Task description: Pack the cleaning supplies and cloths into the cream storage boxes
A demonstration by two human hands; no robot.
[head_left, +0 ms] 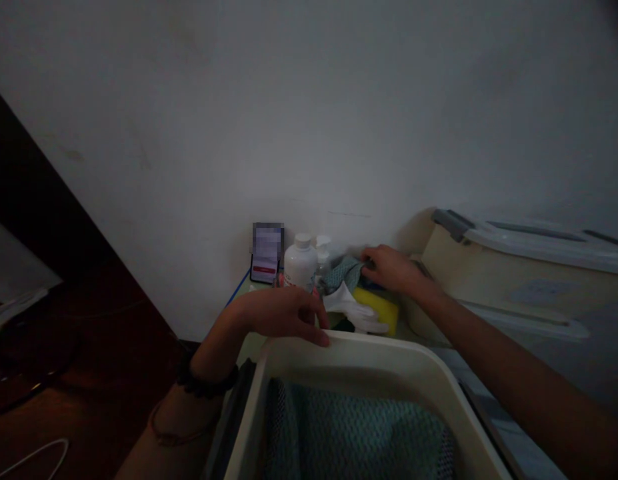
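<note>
My right hand (389, 268) reaches toward the wall, its fingers closed on the edge of a grey-green textured cloth (345, 273). My left hand (285, 315) is bent over the far rim of a white plastic bin (373, 343), fingers curled at that rim. Inside the bin lies a larger green woven cloth (359, 427). Between my hands, behind the bin, are a white glove-like item (356, 310) and a yellow sponge or cloth (383, 308). A white capped bottle (301, 260) stands past my left hand, with a pump bottle (323, 250) beside it.
A phone (266, 253) leans upright against the wall (309, 120). To the right stands a cream storage box (519, 267) with a lid and grey latch. A dark reddish floor (103, 333) and a white cable (59, 447) lie at the left.
</note>
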